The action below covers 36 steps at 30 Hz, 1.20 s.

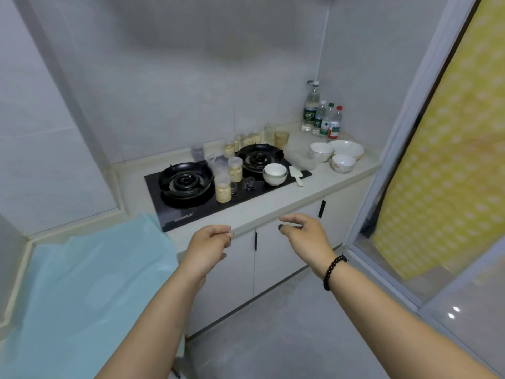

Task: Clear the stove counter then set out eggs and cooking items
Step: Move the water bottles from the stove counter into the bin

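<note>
Fingers (293, 218) hang loosely curled, empty, short of the stove (226, 187).

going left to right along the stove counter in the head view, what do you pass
left burner → jars → white bowl on the stove → spatula → three bowls on the counter; the water bottles stand behind those, in the far corner.

Both forearms are bare, no sleeves showing; a dark beaded bracelet (334, 272) circles the right wrist.
</note>
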Each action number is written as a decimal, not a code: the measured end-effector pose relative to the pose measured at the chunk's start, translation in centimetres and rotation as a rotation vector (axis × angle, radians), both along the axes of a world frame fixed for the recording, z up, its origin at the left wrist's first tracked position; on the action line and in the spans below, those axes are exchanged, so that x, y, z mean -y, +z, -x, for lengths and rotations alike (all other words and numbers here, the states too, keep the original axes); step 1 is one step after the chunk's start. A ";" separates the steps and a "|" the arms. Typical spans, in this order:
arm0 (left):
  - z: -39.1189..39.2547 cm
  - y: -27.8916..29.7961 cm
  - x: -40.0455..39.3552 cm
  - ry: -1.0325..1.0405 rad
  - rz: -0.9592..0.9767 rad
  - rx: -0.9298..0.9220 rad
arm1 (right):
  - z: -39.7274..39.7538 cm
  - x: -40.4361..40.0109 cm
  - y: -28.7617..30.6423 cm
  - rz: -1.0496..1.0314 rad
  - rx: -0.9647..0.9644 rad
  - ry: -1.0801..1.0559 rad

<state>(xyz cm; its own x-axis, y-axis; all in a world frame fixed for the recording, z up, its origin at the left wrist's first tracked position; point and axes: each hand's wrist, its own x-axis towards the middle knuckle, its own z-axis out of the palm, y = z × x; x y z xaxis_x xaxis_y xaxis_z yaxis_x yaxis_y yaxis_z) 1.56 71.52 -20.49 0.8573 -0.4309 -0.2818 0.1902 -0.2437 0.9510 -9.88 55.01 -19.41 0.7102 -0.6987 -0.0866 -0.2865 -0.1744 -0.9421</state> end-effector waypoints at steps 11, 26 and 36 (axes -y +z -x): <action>-3.7 0.8 16.8 -0.094 0.034 -0.016 | -2.3 14.0 0.8 0.007 -0.002 -0.063; -17.2 -0.1 41.2 -0.273 -0.023 -0.005 | -11.9 36.7 -0.2 -0.036 -0.016 -0.274; -24.0 0.4 56.6 -0.341 -0.036 -0.007 | -17.8 50.4 0.0 -0.014 -0.014 -0.335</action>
